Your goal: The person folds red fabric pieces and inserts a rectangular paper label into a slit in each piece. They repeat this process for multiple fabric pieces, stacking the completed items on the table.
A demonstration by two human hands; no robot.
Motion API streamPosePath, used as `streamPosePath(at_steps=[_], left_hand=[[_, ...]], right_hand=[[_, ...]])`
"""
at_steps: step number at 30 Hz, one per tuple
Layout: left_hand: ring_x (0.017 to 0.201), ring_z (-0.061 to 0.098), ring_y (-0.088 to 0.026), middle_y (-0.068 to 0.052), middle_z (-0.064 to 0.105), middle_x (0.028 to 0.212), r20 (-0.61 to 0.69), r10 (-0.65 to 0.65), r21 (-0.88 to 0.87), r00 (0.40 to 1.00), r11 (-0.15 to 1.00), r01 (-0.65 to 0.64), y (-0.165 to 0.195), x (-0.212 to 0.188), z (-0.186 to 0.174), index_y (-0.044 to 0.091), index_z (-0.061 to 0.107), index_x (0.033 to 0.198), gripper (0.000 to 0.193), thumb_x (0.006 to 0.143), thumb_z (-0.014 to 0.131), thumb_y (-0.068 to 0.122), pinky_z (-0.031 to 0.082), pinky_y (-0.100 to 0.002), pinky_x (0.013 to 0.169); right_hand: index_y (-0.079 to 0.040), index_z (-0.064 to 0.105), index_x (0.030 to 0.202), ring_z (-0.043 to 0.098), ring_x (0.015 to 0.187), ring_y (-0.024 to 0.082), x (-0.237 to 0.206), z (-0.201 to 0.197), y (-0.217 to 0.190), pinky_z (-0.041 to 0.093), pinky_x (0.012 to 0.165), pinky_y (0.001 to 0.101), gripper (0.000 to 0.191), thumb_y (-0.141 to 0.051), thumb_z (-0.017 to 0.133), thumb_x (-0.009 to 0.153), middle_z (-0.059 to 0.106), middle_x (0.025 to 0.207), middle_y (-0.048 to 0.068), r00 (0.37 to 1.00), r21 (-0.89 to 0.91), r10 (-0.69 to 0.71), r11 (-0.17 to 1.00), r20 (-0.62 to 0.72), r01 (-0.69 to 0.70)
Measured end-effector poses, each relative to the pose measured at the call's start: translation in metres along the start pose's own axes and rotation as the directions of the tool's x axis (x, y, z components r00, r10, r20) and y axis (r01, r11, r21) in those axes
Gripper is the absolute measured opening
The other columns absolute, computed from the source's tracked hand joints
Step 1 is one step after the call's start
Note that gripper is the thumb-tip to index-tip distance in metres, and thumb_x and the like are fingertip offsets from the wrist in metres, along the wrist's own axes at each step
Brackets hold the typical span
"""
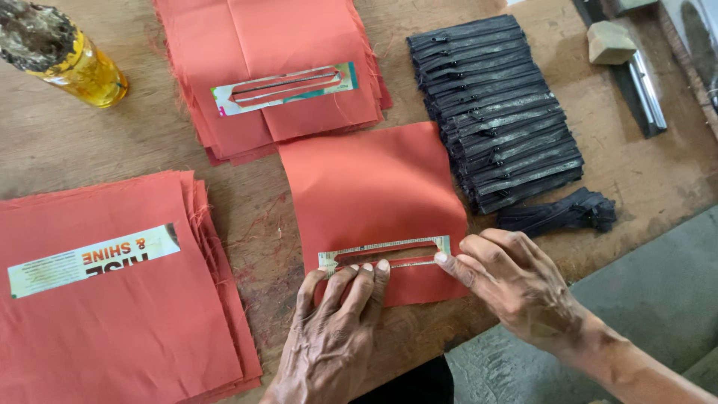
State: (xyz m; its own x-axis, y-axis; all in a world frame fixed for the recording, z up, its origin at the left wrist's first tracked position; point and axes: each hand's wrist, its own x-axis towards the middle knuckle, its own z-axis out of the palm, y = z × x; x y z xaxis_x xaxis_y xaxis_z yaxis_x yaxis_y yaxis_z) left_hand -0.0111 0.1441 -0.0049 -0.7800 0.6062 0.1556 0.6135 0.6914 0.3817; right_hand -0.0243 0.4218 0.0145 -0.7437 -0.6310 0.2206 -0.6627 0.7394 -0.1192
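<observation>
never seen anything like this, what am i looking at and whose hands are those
One picture, from a camera worn on a person's head, looking down at their own two bare hands on a wooden table. The left hand and right hand press a slotted card strip flat onto a single orange fabric piece; neither grips anything. Around it lie two stacks of orange fabric, a row of black zippers, and a bottle of yellow liquid.

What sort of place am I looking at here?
Probably a small sewing or bag-making workshop: stacks of cut orange fabric, a pile of black zippers, and a slotted strip template on a worn wooden table.
</observation>
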Motion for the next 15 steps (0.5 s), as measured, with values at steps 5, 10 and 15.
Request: streamPosePath(at_steps=[5, 10, 15], left_hand=[[0.124, 0.046, -0.033, -0.018, 0.053, 0.125, -0.004, -0.005, -0.001, 1.000, 1.000, 0.005, -0.006, -0.009, -0.004, -0.009, 0.045, 0.143, 0.074, 0.073, 0.057, 0.012, 0.030, -0.054, 0.107], [0.128, 0.048, -0.031, -0.016, 0.054, 0.134, -0.062, -0.062, 0.001, 0.996, 0.998, 0.062, -0.012, -0.027, -0.007, 0.000, 0.049, 0.145, 0.068, 0.078, 0.058, 0.012, 0.034, -0.052, 0.107], [0.119, 0.056, -0.029, -0.012, 0.060, 0.123, -0.213, -0.168, -0.143, 0.962, 0.980, 0.140, -0.011, -0.023, -0.015, 0.007, 0.060, 0.131, 0.046, 0.086, 0.067, 0.010, 0.041, -0.049, 0.102]], right_hand=[[-0.007, 0.073, 0.111, 0.064, 0.102, 0.022, -0.009, 0.017, -0.011, 0.058, 0.085, 0.0306, 0.030, -0.005, 0.077, 0.081, 0.060, 0.118, 0.008, 0.941, 0.268, 0.326, 0.918, -0.090, -0.292], [-0.009, 0.074, 0.102, 0.066, 0.096, 0.020, 0.006, 0.016, -0.038, 0.058, 0.083, 0.0298, 0.020, -0.009, 0.078, 0.083, 0.069, 0.102, 0.002, 0.869, 0.404, 0.469, 0.834, -0.159, -0.376], [-0.011, 0.077, 0.097, 0.060, 0.090, 0.016, 0.040, 0.005, -0.065, 0.053, 0.074, 0.0329, 0.019, -0.012, 0.082, 0.079, 0.067, 0.092, 0.000, 0.867, 0.442, 0.481, 0.811, -0.128, -0.384]])
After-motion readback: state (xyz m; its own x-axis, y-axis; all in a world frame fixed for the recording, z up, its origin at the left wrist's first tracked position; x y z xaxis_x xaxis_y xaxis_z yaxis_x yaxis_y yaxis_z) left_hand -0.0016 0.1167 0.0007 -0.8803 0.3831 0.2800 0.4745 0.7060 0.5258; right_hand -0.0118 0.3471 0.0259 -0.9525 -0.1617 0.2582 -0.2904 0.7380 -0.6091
